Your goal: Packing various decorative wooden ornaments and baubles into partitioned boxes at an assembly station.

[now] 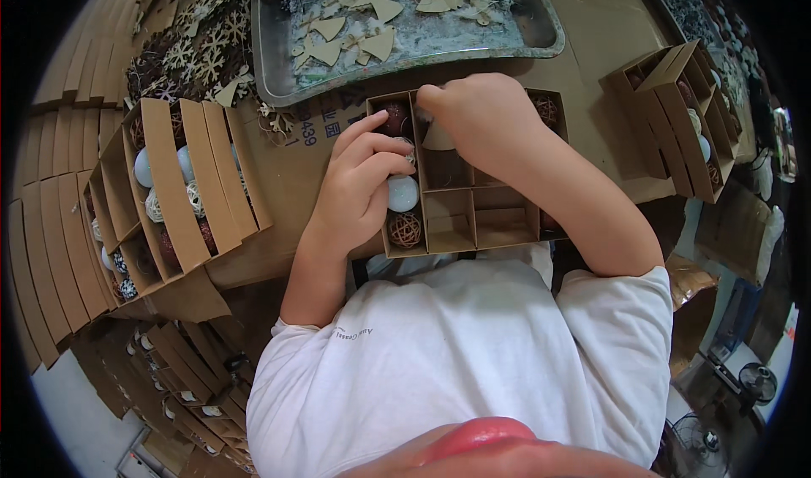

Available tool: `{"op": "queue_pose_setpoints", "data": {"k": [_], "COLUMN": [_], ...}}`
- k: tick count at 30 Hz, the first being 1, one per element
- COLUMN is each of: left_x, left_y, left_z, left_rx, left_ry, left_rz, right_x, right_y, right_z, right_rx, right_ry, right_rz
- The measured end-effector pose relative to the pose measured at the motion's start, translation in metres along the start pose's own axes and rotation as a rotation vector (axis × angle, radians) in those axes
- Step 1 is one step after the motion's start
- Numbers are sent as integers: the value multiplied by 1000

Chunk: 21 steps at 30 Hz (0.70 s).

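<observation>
The divided box (pixel 449 224) sits at the near edge of the tabletop (pixel 283 192). The left hand (pixel 350 189) lies, fingers (pixel 375 143) loosely spread, over its left side; the right hand (pixel 480 115) curls above a pale ornament (pixel 438 138), its grip hidden.

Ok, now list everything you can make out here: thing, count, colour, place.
Open divided box: one, brown, on the table at the centre
Balls: several, dark red, white and brown, in the open box's side columns
Pale flared ornament: one, cream, under the right hand
Metal tray: one, grey, beyond the box
Angel ornaments: several, pale, in the tray
Snowflake ornaments: many, pale, heaped left of the tray
Boxes with balls: several, brown, left, right and lower left
Cardboard pieces: many, brown, far left
Fans: two, dark, lower right
Shirt: one, white, on the person
Hands: two, bare; left at the left column, right above the box
</observation>
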<state>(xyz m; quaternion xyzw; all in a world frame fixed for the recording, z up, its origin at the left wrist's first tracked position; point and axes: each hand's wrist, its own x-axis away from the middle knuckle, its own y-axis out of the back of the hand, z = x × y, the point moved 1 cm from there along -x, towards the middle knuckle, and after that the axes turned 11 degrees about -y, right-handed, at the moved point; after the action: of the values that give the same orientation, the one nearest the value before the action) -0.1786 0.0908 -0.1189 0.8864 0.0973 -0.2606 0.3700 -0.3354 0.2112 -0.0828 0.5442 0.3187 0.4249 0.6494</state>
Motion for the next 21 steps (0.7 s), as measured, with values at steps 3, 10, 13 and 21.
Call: {"op": "queue_pose_setpoints", "data": {"k": [3, 10, 13, 21], "left_x": [0, 0, 2, -4], "left_y": [-1, -5, -5, -4], "left_z": [-2, -1, 1, -14], "left_rx": [60, 46, 6, -94], "left_ry": [-10, -14, -42, -49], "left_rz": [19, 20, 11, 45], "right_x": [12, 16, 12, 12], "right_y": [-5, 0, -6, -4], "right_z": [-11, -11, -2, 5], "right_rx": [-132, -119, -12, 193], "right_ry": [-59, -69, -40, -13], "right_rz": [-18, 9, 3, 165]}}
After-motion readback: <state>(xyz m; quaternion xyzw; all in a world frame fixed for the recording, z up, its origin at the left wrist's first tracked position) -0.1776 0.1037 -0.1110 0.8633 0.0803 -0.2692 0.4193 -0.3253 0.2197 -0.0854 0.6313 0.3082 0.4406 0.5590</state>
